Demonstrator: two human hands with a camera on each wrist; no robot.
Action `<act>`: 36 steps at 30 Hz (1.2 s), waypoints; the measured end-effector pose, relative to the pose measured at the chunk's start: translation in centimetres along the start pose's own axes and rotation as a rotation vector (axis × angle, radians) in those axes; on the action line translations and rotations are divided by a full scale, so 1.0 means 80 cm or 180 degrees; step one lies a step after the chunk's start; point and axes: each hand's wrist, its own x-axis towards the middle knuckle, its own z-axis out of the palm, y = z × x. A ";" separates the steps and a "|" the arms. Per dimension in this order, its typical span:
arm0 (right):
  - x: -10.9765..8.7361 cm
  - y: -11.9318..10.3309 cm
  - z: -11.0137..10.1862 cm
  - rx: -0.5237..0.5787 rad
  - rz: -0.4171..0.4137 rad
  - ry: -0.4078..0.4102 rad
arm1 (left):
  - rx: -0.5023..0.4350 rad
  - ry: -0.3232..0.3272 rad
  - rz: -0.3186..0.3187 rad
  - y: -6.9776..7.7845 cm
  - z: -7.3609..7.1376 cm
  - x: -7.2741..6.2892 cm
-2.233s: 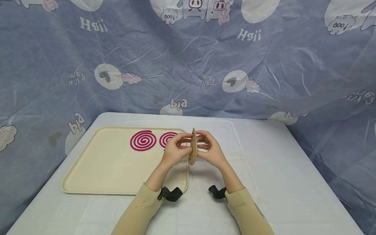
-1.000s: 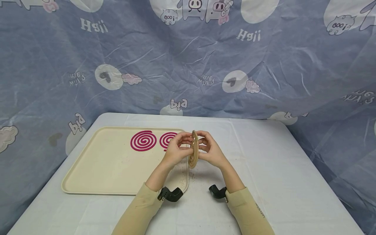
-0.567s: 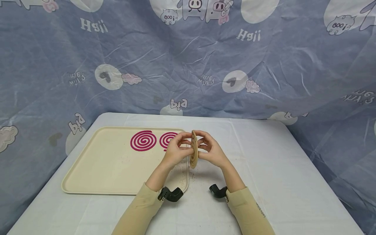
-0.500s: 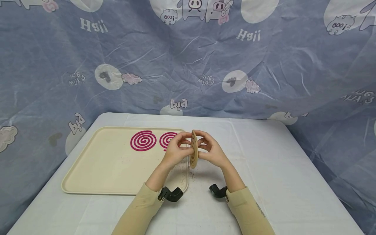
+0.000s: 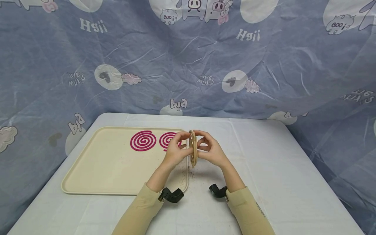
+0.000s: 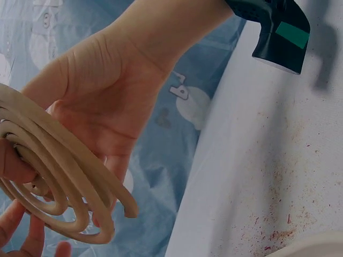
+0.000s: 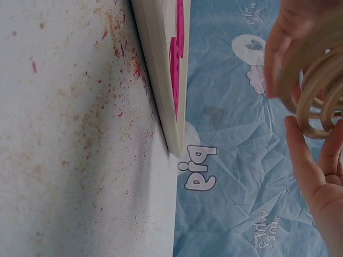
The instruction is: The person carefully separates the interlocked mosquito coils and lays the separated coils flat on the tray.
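Tan mosquito coil (image 5: 193,156) is held on edge above the tray's right rim, its flat faces turned sideways. My left hand (image 5: 175,150) pinches it from the left, thumb near the middle and fingertips at the top rim. From the other side my right hand (image 5: 212,150) grips it, fingers curled against that face. In the left wrist view the rings of the coil (image 6: 59,155) stand apart in layers, with my right hand (image 6: 107,96) behind it. The right wrist view has the coil (image 7: 313,91) at its right edge, above my right-hand fingers (image 7: 300,155).
Two magenta mosquito coils, one whole in view (image 5: 143,141) and one partly behind my left hand (image 5: 165,138), lie on the cream tray (image 5: 97,163). Reddish crumbs (image 7: 123,53) litter the white tabletop by the tray. A blue printed cloth (image 5: 176,65) hangs behind.
The tan coil has turned slightly and shifted a little left, and a gap shows between its layers. Some left fingers have shifted on it. The tray and magenta coils stay put.
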 end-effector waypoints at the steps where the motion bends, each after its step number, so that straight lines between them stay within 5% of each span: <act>1: 0.000 0.000 0.000 0.0018 -0.0003 -0.0001 | -0.0011 0.0009 -0.0004 0.000 0.000 0.000; 9: 0.001 0.001 -0.002 -0.0085 -0.0011 0.0030 | -0.0190 -0.0023 0.0036 -0.003 -0.002 0.003; 19: -0.001 -0.001 -0.008 -0.0148 0.0207 0.0019 | 0.0028 -0.0051 -0.0127 -0.039 -0.019 0.015; 31: -0.005 0.000 -0.024 0.1316 0.0004 -0.0615 | -0.1158 -0.1027 -0.0465 -0.047 -0.032 0.017; 36: -0.005 -0.003 -0.025 0.1540 0.0050 -0.0716 | -0.1343 -0.1073 -0.0403 -0.048 -0.030 0.017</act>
